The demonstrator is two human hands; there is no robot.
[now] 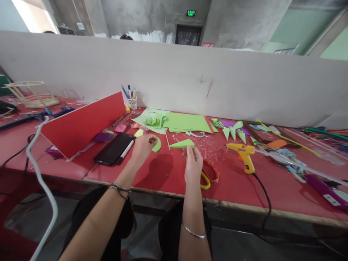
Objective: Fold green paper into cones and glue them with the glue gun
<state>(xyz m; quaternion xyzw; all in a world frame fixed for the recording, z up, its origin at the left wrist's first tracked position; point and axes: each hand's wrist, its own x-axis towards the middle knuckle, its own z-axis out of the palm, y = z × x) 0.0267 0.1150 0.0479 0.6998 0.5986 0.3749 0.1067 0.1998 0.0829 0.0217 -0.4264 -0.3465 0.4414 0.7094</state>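
My right hand (194,159) grips a light green paper cone (181,144) between thumb and fingers, its pointed tip toward the left. My left hand (144,146) hovers to the left of the cone with fingers curled together; whether anything small is pinched in them is hidden. Right beside those fingertips is a scalloped green paper piece (157,145); I cannot tell whether they touch it. Scissors with a yellow and red handle (206,180) lie partly behind my right wrist. To the right, a yellow hot glue gun (246,156) rests on its side.
Green paper sheets (187,122) and several finished paper cones (232,131) lie at the back. A black phone (112,148) and marker (126,149) are left of my hands. A red board (87,123) stands tilted. The table's front edge (244,208) runs close to me.
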